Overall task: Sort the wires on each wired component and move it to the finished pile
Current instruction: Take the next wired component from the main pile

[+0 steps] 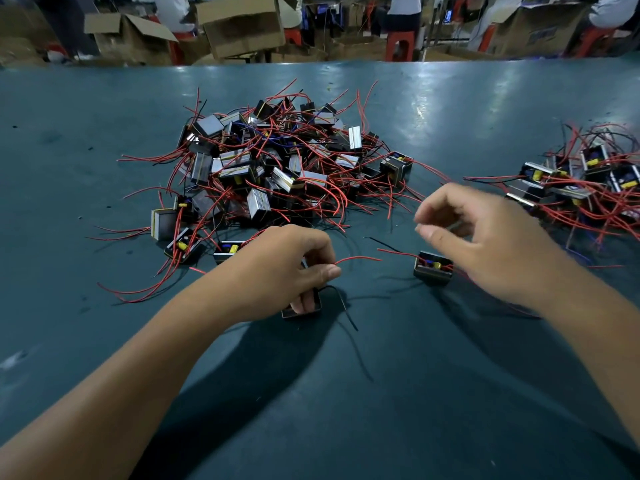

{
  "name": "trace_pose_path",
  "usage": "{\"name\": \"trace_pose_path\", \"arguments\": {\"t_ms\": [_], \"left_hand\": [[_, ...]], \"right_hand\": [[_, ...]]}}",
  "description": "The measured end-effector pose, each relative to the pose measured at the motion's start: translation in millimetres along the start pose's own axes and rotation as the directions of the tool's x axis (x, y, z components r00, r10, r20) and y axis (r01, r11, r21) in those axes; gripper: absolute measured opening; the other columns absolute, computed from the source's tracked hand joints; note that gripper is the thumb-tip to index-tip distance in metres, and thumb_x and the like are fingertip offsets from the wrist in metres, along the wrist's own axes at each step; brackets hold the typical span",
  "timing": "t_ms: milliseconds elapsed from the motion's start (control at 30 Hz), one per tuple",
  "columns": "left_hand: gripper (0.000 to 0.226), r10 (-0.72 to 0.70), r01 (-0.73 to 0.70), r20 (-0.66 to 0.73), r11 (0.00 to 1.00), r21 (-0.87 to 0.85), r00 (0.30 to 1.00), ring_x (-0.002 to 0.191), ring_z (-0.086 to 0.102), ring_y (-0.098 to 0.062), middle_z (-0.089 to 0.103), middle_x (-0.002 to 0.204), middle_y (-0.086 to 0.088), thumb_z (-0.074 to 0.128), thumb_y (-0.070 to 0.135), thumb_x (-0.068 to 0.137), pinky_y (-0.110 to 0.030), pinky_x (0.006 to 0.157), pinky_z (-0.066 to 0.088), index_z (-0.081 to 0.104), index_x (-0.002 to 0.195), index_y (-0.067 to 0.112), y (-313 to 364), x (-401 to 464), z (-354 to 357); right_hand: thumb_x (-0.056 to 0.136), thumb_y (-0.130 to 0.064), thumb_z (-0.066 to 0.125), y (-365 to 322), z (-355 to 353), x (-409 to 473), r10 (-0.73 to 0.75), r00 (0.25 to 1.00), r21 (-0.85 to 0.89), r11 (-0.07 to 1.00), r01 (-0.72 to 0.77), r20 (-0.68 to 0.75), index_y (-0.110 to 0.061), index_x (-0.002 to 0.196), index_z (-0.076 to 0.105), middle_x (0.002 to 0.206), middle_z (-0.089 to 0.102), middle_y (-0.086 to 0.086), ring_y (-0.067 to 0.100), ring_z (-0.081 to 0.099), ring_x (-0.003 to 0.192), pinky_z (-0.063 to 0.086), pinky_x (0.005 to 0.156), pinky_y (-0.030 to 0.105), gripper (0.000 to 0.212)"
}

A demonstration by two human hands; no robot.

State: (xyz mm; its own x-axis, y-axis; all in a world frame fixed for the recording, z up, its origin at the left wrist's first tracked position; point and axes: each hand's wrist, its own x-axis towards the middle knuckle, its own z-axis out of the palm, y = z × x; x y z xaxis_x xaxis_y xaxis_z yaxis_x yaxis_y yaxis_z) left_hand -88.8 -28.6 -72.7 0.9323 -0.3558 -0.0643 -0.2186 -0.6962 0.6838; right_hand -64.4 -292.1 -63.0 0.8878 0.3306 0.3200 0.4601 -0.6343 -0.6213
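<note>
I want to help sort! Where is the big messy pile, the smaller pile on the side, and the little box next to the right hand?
big messy pile [273, 168], head view, on its tangled middle.
smaller pile [585, 185], head view, on the boxes at its centre.
little box [433, 270], head view, on its front top edge.

Single head-mounted wide-angle view, looking forward and down across the dark green surface [450, 109] from the person's own seat. Both forearms enter from the bottom edge, at 7 and 5 o'clock, close to the lens. The surface's far edge curves across the upper frame; beyond it, at 12 o'clock, cardboard boxes [242, 26] and red stools [400, 45] appear distant. No second view is supplied.
</note>
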Motion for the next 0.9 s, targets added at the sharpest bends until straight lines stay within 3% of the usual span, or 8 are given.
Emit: {"name": "trace_pose_path", "arguments": {"t_ms": [133,267,333,467,567,700,800,900], "left_hand": [[0.017,-0.015,0.015,-0.017,1.000,-0.020,1.000,0.051,0.070,-0.017,0.069,0.061,0.002,0.063,0.022,0.098,-0.028,0.052,0.056,0.061,0.083,0.014,-1,1,0],[0.018,-0.017,0.016,-0.028,1.000,-0.023,0.999,0.050,0.069,-0.015,0.069,0.061,0.004,0.062,0.022,0.099,-0.021,0.048,0.052,0.060,0.082,0.016,-4,3,1],[0.018,-0.020,0.019,-0.041,0.999,-0.030,0.999,0.050,0.070,-0.016,0.069,0.063,0.006,0.062,0.021,0.099,-0.024,0.048,0.053,0.059,0.082,0.016,-6,4,2],[0.017,-0.026,0.023,-0.060,0.998,-0.051,0.998,0.052,0.071,-0.019,0.070,0.071,0.004,0.061,0.020,0.099,-0.030,0.048,0.056,0.058,0.083,0.017,-10,5,4],[0.017,-0.025,0.021,-0.062,0.998,-0.066,0.998,0.053,0.071,-0.020,0.070,0.072,0.003,0.060,0.020,0.100,-0.027,0.047,0.054,0.058,0.083,0.016,-11,5,4],[0.016,-0.044,0.034,-0.075,0.992,-0.121,0.996,0.053,0.071,-0.022,0.069,0.070,-0.004,0.060,0.016,0.100,-0.029,0.046,0.055,0.058,0.084,0.012,-12,6,4],[0.016,-0.050,0.039,-0.079,0.991,-0.130,0.996,0.052,0.071,-0.023,0.069,0.070,-0.005,0.059,0.015,0.100,-0.030,0.046,0.056,0.057,0.085,0.010,-11,5,4],[0.014,-0.052,0.040,-0.092,0.991,-0.124,0.994,0.051,0.071,-0.023,0.069,0.070,-0.003,0.059,0.014,0.100,-0.031,0.046,0.056,0.056,0.086,0.014,-10,4,4]], "right_hand": [[0.090,-0.017,0.067,2,4,-1,-0.033,0.993,-0.144,0.988,0.049,0.113,-0.029,0.094,0.063,0.092,0.065,-0.020,-0.004,0.058,0.088,0.039,0.076,0.006,0.014],[0.092,-0.007,0.059,15,-21,8,0.047,0.995,-0.173,0.983,-0.061,-0.087,-0.027,0.094,0.065,0.089,0.068,-0.017,0.000,0.060,0.078,0.038,0.068,0.002,0.020],[0.089,-0.015,0.066,14,-29,7,0.049,0.992,-0.143,0.988,-0.065,-0.113,-0.028,0.091,0.065,0.085,0.068,-0.016,-0.001,0.060,0.074,0.038,0.066,0.002,0.013],[0.077,-0.037,0.079,4,-6,0,0.019,0.996,-0.148,0.989,-0.006,0.087,-0.031,0.091,0.064,0.084,0.063,-0.020,-0.010,0.057,0.075,0.037,0.065,0.002,0.021],[0.083,-0.033,0.077,7,10,-1,0.004,0.989,-0.209,0.978,0.027,0.146,-0.028,0.089,0.066,0.084,0.063,-0.017,-0.004,0.056,0.082,0.036,0.067,0.005,0.013],[0.090,-0.025,0.071,13,9,1,0.059,0.988,-0.142,0.989,-0.039,0.139,-0.029,0.084,0.067,0.079,0.069,-0.014,-0.003,0.060,0.080,0.038,0.066,0.006,0.009],[0.092,-0.026,0.067,15,5,2,0.110,0.980,-0.074,0.992,-0.099,0.164,-0.030,0.084,0.067,0.079,0.073,-0.017,0.000,0.065,0.078,0.047,0.075,0.024,0.009],[0.095,-0.021,0.064,15,2,2,0.125,0.968,0.033,0.990,-0.135,0.218,-0.028,0.088,0.067,0.080,0.075,-0.019,-0.002,0.068,0.078,0.051,0.081,0.031,0.010]]}}
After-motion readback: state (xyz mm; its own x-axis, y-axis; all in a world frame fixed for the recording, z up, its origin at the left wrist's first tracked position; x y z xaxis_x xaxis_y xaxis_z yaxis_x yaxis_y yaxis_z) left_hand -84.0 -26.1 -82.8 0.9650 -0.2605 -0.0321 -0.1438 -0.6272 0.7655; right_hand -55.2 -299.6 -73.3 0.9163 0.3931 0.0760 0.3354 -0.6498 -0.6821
